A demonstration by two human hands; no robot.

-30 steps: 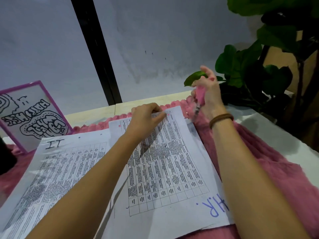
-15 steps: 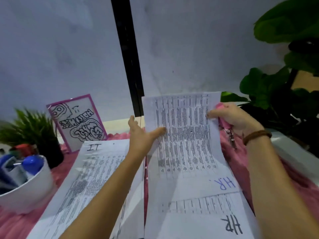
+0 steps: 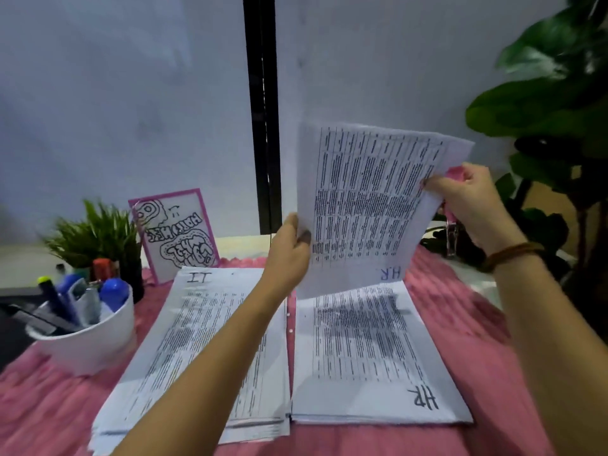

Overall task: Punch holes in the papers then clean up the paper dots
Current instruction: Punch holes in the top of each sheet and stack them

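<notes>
The person held one printed sheet (image 3: 368, 205) up in the air over the bench (image 3: 243, 241), tilted and nearly upright, its lower corner marked "HR". The left hand (image 3: 289, 255) pinched the sheet's left edge, thumb in front and fingers behind. The right hand (image 3: 467, 202) pinched the right edge under its thumb, and its curled fingers also gripped a pink punch (image 3: 455, 174) behind the paper, with the tool's clear lower part hanging below the palm. A brown bracelet (image 3: 510, 255) sat on that wrist.

Below the sheet lay the HR stack (image 3: 368, 357), flat on a pink cloth (image 3: 460, 324). Just beside it on the left was the IT stack (image 3: 210, 340) – the left forearm crossed over it. Small punched holes (image 3: 291, 330) showed along the HR stack's left margin.

A white cup (image 3: 88, 347) of pens stood at the left, near the IT stack. Behind it were a small green plant (image 3: 95, 232) and a pink-framed card (image 3: 177, 232) propped upright. A large leafy plant (image 3: 552, 110) filled the right side.
</notes>
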